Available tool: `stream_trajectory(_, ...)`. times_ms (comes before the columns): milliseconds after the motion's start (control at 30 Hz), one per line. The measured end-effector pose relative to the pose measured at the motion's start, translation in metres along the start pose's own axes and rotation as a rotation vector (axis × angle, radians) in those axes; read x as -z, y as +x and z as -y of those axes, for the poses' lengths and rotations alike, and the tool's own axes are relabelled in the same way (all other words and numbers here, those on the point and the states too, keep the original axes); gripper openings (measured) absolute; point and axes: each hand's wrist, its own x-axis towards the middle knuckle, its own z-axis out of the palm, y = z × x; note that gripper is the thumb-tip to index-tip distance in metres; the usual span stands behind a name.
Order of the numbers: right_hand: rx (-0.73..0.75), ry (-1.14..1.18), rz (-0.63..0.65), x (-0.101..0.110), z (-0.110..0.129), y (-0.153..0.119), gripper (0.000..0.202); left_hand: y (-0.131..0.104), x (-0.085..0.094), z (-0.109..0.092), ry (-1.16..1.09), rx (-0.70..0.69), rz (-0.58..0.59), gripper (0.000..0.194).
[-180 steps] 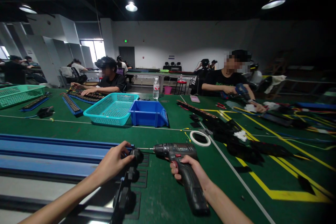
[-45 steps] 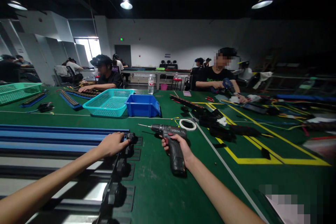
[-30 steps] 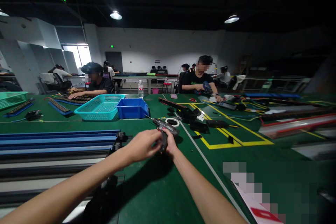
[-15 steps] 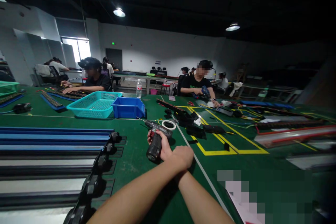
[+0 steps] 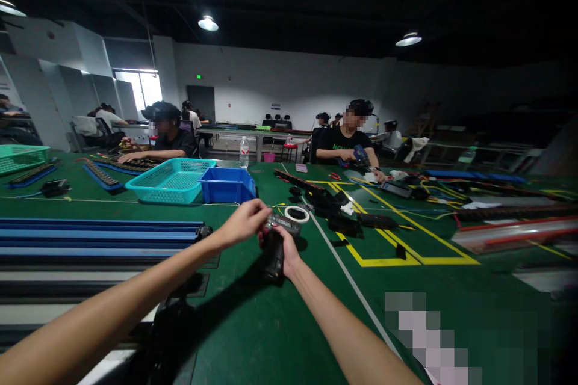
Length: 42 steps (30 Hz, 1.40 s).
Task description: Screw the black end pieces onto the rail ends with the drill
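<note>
My right hand (image 5: 289,246) is wrapped around the grip of a black cordless drill (image 5: 273,255), held over the green table with its front end pointing left. At that front end, my left hand (image 5: 246,219) is closed with its fingers pinched around the chuck area, which hides the chuck and bit. A white ring-shaped roll of tape (image 5: 297,214) lies just beyond the drill. Past my left hand stand a blue bin (image 5: 227,185) and a turquoise basket (image 5: 169,181).
Long blue and black strips (image 5: 99,233) lie at the left. Black parts (image 5: 341,222) are scattered on yellow-taped lines to the right. Across the table one person (image 5: 345,141) works with a blue drill, another person (image 5: 174,141) handles strips. A water bottle (image 5: 244,153) stands behind the bin.
My left hand has left its place on my right wrist and moved left to the front of the drill. The right hand still grips the drill. The view has shifted slightly left.
</note>
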Motion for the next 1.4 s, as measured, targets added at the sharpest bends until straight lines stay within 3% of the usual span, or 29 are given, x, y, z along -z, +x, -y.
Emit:
stream_trajectory(100,-0.022,0.055,0.013,-0.009,-0.010,-0.007,0.029,-0.039,0.078,0.020,-0.016,0.086,-0.290,0.036)
stream_trajectory(167,-0.059,0.095,0.054,-0.020,-0.020,-0.011,0.031,-0.065,0.116,0.037,-0.027,0.143,-0.510,0.040)
stream_trajectory(233,-0.110,0.110,0.116,-0.030,-0.030,-0.015,0.032,-0.087,0.139,0.053,-0.094,0.195,-0.640,0.045)
stream_trajectory(300,-0.166,0.106,0.176,-0.038,-0.038,-0.017,0.031,-0.102,0.149,0.066,-0.161,0.222,-0.678,0.047)
stream_trajectory(500,-0.328,0.046,0.215,-0.036,-0.046,-0.018,0.023,-0.110,0.140,0.080,-0.173,0.195,-0.714,0.045)
stream_trajectory(667,-0.270,0.099,0.196,-0.033,-0.044,-0.014,0.028,-0.111,0.135,0.082,-0.151,0.170,-0.662,0.044)
stream_trajectory(967,-0.289,0.089,0.185,-0.037,-0.043,-0.015,0.036,-0.111,0.143,0.096,-0.233,0.176,-0.619,0.045)
stream_trajectory(1167,-0.329,0.022,0.168,-0.040,-0.042,-0.018,0.026,-0.110,0.149,0.112,-0.168,0.182,-0.557,0.040)
stream_trajectory(1400,-0.338,0.005,0.186,-0.039,-0.043,-0.017,0.024,-0.111,0.149,0.114,-0.037,0.152,-0.509,0.036)
